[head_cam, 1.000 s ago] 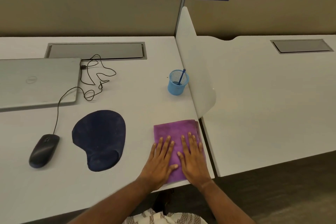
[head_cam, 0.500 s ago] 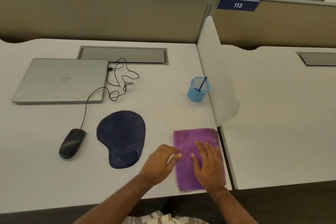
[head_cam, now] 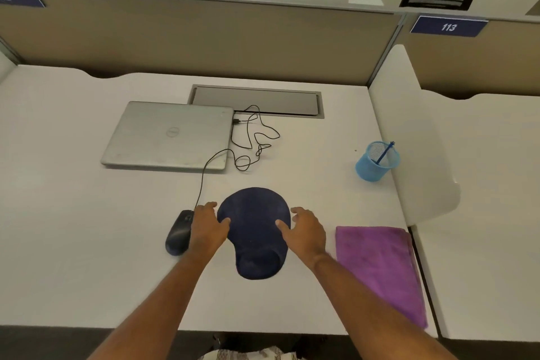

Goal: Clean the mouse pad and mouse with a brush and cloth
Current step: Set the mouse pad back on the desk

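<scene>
A dark blue mouse pad (head_cam: 254, 225) with a wrist rest lies at the middle of the white desk (head_cam: 73, 242). My left hand (head_cam: 208, 228) sits at its left edge, thumb on the pad, fingers apart. My right hand (head_cam: 305, 231) is at its right edge, thumb touching the pad, fingers spread. A black wired mouse (head_cam: 178, 234) lies just left of my left hand, partly hidden by it. A folded purple cloth (head_cam: 380, 266) lies flat to the right. A blue brush (head_cam: 385, 152) stands in a blue mesh cup (head_cam: 375, 162) at the back right.
A closed silver laptop (head_cam: 169, 134) lies behind the pad, with the mouse's black cable (head_cam: 251, 140) looped beside it. A white divider panel (head_cam: 409, 131) stands on the right edge of the desk. A grey cable hatch (head_cam: 257, 101) is set into the desk's back.
Both hands left the purple cloth and moved left to the two sides of the mouse pad. The view turned left, so the cloth now lies uncovered on the right.
</scene>
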A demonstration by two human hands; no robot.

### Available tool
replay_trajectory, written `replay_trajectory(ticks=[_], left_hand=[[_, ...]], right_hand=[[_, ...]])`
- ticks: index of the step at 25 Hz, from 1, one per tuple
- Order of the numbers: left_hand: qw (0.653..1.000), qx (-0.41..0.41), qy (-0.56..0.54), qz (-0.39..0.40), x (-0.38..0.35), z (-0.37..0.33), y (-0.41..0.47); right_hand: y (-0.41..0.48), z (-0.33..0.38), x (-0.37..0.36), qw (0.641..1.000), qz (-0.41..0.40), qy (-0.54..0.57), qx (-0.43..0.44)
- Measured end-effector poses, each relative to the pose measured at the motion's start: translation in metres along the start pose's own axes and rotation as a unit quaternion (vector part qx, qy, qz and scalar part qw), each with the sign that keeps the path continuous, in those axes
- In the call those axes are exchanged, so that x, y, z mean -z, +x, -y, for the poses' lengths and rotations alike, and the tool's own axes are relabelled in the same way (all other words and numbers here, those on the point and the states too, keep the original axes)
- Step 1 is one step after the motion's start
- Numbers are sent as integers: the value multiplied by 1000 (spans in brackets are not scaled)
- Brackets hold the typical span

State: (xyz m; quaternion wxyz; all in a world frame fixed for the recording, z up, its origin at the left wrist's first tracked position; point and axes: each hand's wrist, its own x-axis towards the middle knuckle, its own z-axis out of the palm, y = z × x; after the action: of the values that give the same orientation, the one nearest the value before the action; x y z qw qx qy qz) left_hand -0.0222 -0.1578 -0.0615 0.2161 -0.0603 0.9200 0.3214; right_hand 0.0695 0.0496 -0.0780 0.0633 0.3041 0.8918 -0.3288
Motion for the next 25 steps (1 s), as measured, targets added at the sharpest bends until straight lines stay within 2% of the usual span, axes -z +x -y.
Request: replay_trajectory(ticks=[5, 9, 15, 20, 25], left_hand=[[999, 27, -15, 41, -4, -1, 15], [990, 92, -99, 37, -1, -4, 25], [985, 86, -149, 23, -4, -12, 31], [985, 50, -161, 34, -4, -9, 34], [970, -46, -218, 99, 7, -8, 29]], right_hand=[[4, 20, -22, 994, -22, -98, -42], [11, 23, -28, 994, -23, -91, -61], [22, 18, -28, 994, -11, -48, -98], [25, 14, -29, 995, -16, 29, -98], [29, -3, -22, 987, -25, 134, -87]])
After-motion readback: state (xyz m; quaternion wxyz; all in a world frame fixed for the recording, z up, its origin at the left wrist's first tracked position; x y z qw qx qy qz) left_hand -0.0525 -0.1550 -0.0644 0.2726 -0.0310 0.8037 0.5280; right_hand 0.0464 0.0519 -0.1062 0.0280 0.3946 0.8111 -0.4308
